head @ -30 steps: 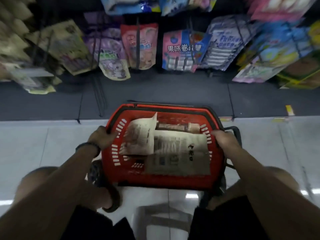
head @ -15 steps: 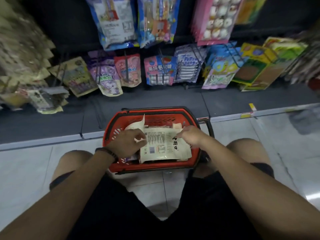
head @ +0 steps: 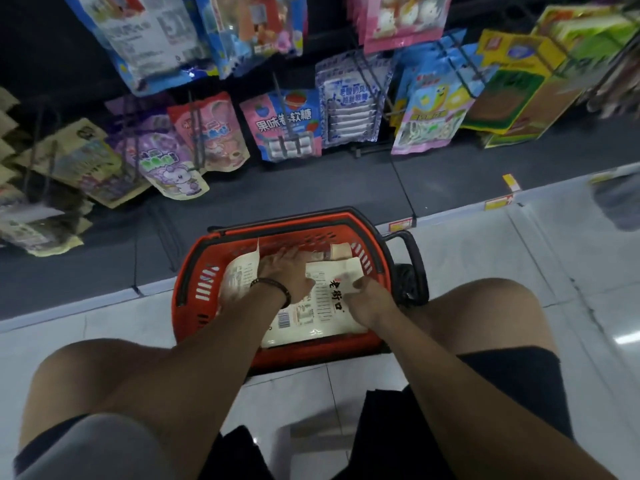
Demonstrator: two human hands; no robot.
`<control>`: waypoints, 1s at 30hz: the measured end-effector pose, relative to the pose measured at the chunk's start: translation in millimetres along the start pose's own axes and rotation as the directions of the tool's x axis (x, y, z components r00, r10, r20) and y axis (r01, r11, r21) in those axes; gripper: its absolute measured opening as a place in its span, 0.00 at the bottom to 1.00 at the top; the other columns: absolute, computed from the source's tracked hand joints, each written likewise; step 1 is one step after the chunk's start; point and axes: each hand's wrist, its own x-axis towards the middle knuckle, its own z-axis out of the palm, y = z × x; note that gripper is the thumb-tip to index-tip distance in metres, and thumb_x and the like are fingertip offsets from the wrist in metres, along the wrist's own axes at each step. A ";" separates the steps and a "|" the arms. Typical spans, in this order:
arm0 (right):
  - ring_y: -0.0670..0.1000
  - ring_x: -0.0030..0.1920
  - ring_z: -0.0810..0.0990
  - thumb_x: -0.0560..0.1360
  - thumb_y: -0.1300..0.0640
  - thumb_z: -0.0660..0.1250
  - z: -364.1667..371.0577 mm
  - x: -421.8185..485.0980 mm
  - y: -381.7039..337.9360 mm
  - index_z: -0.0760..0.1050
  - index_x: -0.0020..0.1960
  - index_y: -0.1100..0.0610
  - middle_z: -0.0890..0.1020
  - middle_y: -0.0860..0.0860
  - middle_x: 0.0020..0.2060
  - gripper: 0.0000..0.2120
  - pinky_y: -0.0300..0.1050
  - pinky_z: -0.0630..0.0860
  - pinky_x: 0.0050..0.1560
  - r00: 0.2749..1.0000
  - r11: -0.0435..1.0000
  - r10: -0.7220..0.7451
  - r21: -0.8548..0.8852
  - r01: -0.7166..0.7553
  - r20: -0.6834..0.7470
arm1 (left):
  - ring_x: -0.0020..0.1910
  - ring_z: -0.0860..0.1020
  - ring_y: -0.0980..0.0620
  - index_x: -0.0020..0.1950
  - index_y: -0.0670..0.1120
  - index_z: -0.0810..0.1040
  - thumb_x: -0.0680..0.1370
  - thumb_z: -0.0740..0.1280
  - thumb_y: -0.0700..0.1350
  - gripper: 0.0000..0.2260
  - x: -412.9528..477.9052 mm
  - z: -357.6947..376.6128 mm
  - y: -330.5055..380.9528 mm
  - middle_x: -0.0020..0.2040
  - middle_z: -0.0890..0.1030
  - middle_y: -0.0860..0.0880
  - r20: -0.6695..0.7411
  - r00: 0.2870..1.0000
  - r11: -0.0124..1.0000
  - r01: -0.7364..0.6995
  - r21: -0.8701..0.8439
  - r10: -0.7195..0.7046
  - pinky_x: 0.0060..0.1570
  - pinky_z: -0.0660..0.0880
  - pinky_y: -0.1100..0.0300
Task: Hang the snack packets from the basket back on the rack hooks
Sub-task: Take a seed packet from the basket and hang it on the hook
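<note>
Head camera: the clearest writing is on the big white packet lying on top in the red basket. It carries three black characters, 老街口, with a barcode near its lower left corner; the small print is too fine to read. I count three packets in the basket: this one, a second white packet standing on edge at the left, and a tan packet at the far end, whose label I cannot read.

My left hand lies flat with straight fingers on the packets, a dark wristband on that wrist. My right hand curls its fingers round the right edge of the big white packet. The basket stands on the pale tiled floor between my knees, just in front of the rack.

On the rack hooks, the pink and blue packet reads 果味卷软糖. Beside it hang a purple rabbit packet, a red-pink packet and a blue-white packet, their writing blurred. Above them I count three more hanging fronts. Two yellow price tags sit on the edge of the shelf base.
</note>
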 end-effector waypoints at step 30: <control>0.51 0.54 0.89 0.70 0.49 0.84 -61.1 -108.4 -56.5 0.70 0.71 0.55 0.87 0.51 0.57 0.36 0.51 0.85 0.56 0.957 0.660 -0.240 0.695 0.285 -0.165 | 0.61 0.85 0.57 0.69 0.55 0.80 0.84 0.71 0.49 0.13 -136.7 -98.5 -20.7 0.62 0.87 0.57 -0.471 0.881 0.394 -0.418 -0.818 -0.043 0.60 0.81 0.55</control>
